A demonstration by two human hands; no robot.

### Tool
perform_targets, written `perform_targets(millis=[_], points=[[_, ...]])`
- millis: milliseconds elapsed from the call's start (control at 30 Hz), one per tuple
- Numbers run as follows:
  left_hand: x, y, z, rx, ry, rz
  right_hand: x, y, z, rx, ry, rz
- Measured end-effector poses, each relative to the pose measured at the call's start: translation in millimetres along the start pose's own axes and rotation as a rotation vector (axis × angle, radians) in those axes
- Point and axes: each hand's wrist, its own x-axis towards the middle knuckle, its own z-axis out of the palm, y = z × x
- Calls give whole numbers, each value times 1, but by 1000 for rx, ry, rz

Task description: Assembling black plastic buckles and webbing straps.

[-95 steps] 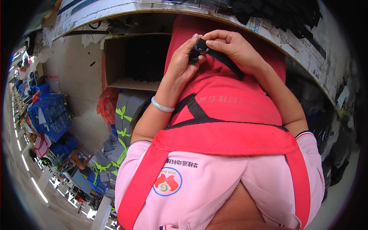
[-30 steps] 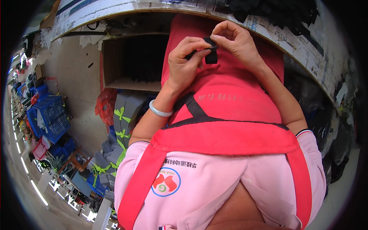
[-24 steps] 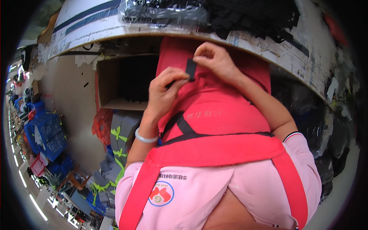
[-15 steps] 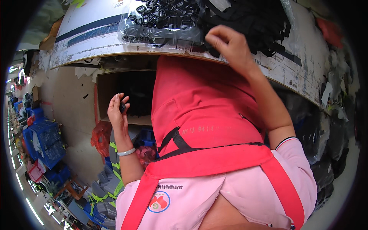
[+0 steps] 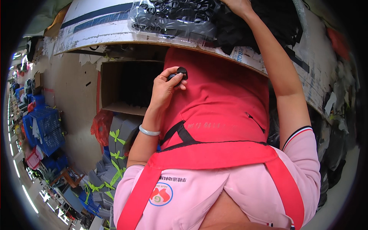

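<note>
My left hand (image 5: pixel 165 86) is raised in front of the red apron (image 5: pixel 218 99), its fingers closed round a small black plastic piece (image 5: pixel 182 71), perhaps a buckle. Across the table, my right hand (image 5: pixel 239 5) reaches to the upper edge of the picture, over a heap of black straps (image 5: pixel 264 28); its fingertips are cut off, so what they touch is hidden. Beside the heap, a clear plastic bag (image 5: pixel 153 27) holds many black buckles (image 5: pixel 184 10).
The worn table edge (image 5: pixel 126 43) runs between me and the heap. Below it stands an open cardboard box (image 5: pixel 105 82) with dark contents. At left are a red plastic bag (image 5: pixel 101 126), grey bundles tied with green strips (image 5: pixel 120 132) and blue crates (image 5: pixel 48 126).
My left hand has come up and to the right with the black piece, from beside the box to in front of the apron. My right hand has stretched farther over the table.
</note>
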Motion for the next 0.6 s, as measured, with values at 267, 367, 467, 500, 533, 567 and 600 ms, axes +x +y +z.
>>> perform_targets(millis=[267,367,467,500,533,567,600], points=[[6,-1,12,-84,-59,-27,23,21,10,-176,139,-72],[7,-1,18,-152,-52,-18,23,24,5,-100,41,-28],[8,-5,13,-182,-69,-34,21,22,0,-228,49,-26],[10,-7,12,-197,-94,-46,20,31,-12,-3,-87,-215],[11,-8,11,-196,-97,-47,21,38,-19,222,-221,-402],[13,-8,11,-195,-111,-62,20,35,-12,218,-215,-397],[15,-8,11,-193,-122,-78,18,25,6,-245,-33,-274]])
